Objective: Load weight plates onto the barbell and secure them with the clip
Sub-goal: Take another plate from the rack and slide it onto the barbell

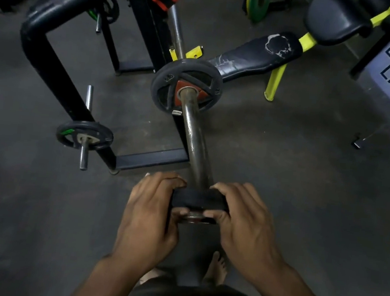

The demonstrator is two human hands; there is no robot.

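Black small plate (199,199) sits pinched between left hand (149,218) and right hand (245,223) at the barbell (194,138) tip, sleeve running toward upper centre.

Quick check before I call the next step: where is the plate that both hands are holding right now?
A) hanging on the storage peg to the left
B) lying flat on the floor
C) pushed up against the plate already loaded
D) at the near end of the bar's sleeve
D: the left hand and right hand grip the small black plate at the near end of the barbell sleeve, well apart from the loaded plate.
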